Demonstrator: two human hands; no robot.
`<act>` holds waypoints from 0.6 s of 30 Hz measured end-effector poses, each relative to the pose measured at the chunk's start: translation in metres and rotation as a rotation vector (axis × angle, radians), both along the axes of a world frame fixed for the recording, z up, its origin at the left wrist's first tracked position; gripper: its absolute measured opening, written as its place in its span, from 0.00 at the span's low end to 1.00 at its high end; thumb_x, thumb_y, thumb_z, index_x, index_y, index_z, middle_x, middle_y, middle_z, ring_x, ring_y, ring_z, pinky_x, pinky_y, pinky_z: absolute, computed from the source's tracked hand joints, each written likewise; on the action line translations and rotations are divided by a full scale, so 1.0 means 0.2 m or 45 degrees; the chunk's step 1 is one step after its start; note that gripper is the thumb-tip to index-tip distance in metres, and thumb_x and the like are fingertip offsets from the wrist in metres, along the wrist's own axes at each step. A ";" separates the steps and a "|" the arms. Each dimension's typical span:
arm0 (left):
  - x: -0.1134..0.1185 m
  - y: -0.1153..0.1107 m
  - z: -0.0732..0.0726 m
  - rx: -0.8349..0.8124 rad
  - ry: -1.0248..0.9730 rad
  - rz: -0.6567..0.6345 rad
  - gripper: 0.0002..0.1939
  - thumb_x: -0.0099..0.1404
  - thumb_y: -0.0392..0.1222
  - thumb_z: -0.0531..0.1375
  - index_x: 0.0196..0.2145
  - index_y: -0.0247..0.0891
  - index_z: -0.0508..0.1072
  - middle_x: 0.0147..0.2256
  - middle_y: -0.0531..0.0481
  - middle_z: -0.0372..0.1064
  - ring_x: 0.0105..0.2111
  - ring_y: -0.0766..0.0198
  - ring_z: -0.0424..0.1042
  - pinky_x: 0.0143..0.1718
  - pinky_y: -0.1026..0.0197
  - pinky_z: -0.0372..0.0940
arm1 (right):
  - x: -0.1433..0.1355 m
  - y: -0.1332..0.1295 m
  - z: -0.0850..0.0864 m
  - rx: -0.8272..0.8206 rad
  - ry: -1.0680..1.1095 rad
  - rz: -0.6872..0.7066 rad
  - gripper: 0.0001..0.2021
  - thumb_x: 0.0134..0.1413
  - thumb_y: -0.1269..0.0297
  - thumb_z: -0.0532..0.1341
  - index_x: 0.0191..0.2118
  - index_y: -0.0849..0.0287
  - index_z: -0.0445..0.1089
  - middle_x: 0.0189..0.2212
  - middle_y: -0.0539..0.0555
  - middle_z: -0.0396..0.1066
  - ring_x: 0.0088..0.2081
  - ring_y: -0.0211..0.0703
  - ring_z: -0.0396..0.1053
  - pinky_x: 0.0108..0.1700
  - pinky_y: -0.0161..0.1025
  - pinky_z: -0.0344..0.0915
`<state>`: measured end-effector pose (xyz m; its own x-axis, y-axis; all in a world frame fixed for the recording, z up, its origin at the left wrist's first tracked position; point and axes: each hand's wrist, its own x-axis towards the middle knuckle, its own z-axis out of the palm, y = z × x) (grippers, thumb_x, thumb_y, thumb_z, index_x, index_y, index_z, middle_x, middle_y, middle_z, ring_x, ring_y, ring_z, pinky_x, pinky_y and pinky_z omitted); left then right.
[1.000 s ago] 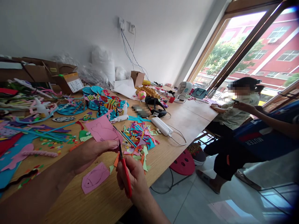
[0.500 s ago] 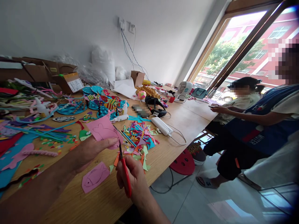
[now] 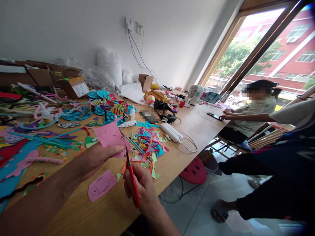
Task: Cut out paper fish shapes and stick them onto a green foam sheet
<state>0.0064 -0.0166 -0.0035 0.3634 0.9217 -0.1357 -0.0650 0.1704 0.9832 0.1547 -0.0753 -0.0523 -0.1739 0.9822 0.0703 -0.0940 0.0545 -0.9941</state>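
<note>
My left hand (image 3: 98,159) pinches a pink paper sheet (image 3: 109,136) with a fish outline drawn on it, the thumb lying on top. In my right hand (image 3: 141,185) are red-handled scissors (image 3: 133,186), their dark blades at the right edge of that sheet. Below my left hand a second pink piece (image 3: 102,185) with a drawn fish lies flat on the wooden table (image 3: 110,209). Beyond the scissors sits a heap of coloured paper scraps (image 3: 147,141).
White power strip (image 3: 171,132), glue bottles (image 3: 128,124), blue woven crafts (image 3: 77,113) and pipe cleaners (image 3: 44,141) lie on the table. Cardboard boxes (image 3: 73,87) stand by the wall. A seated person (image 3: 256,108) and a standing person (image 3: 265,164) are at the right, near a red stool (image 3: 193,170).
The standing person has leaned toward the table, and a phone now lies on its edge by that person's hand. The view has shifted slightly; my hands hold nearly the same pose.
</note>
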 end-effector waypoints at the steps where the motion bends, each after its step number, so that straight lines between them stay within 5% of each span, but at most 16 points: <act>1: 0.00 0.00 0.00 -0.007 0.002 -0.007 0.13 0.52 0.51 0.66 0.27 0.39 0.75 0.30 0.51 0.75 0.34 0.53 0.73 0.41 0.55 0.67 | 0.00 0.00 0.00 -0.005 -0.002 0.002 0.19 0.54 0.50 0.57 0.21 0.57 0.57 0.10 0.42 0.55 0.13 0.29 0.50 0.15 0.28 0.47; 8: -0.01 0.00 0.00 -0.075 -0.021 -0.023 0.11 0.53 0.48 0.66 0.24 0.39 0.72 0.24 0.53 0.72 0.28 0.57 0.72 0.38 0.56 0.68 | -0.01 0.00 0.01 -0.050 -0.021 -0.024 0.22 0.50 0.45 0.58 0.20 0.56 0.55 0.10 0.43 0.55 0.13 0.29 0.50 0.15 0.28 0.47; 18: 0.01 -0.02 0.02 -0.001 -0.046 -0.071 0.08 0.55 0.45 0.65 0.33 0.41 0.78 0.35 0.52 0.78 0.40 0.55 0.73 0.44 0.58 0.67 | 0.00 -0.01 0.00 0.018 -0.002 0.004 0.19 0.56 0.51 0.55 0.21 0.56 0.54 0.12 0.43 0.55 0.14 0.29 0.50 0.17 0.28 0.48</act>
